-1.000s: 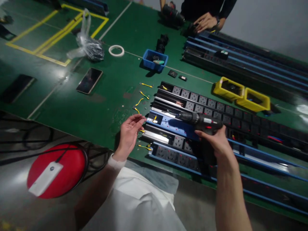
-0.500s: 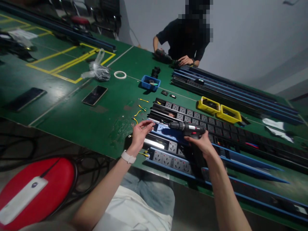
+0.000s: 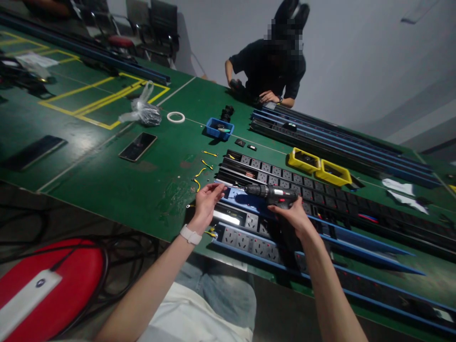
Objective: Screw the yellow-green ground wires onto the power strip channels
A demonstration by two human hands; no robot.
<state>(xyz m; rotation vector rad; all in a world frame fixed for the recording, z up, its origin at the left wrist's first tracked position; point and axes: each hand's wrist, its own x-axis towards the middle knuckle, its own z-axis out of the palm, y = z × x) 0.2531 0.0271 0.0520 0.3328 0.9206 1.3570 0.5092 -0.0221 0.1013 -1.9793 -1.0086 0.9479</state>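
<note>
My right hand (image 3: 294, 213) is wrapped round the grip of a black power drill (image 3: 274, 192), which lies level and points left. At the tip of its long thin bit, my left hand (image 3: 209, 199) is closed in a pinch; what is between the fingertips is too small to make out. Under the drill are socket strips in black and blue housings, with a blue-edged strip (image 3: 242, 241) nearest me. Short yellow wires (image 3: 199, 173) lie on the green table (image 3: 160, 175) left of the strips.
Yellow bins (image 3: 335, 174) and a blue bin (image 3: 220, 129) stand beyond the strips. A phone (image 3: 138, 146), tape ring (image 3: 175, 117) and plastic bag (image 3: 146, 113) lie left. A person (image 3: 267, 71) works across the table. A red stool (image 3: 71, 289) stands at lower left.
The view has shifted slightly. My hands and the drill keep nearly the same pose over the strips. The person across has lowered their drill and leans further forward.
</note>
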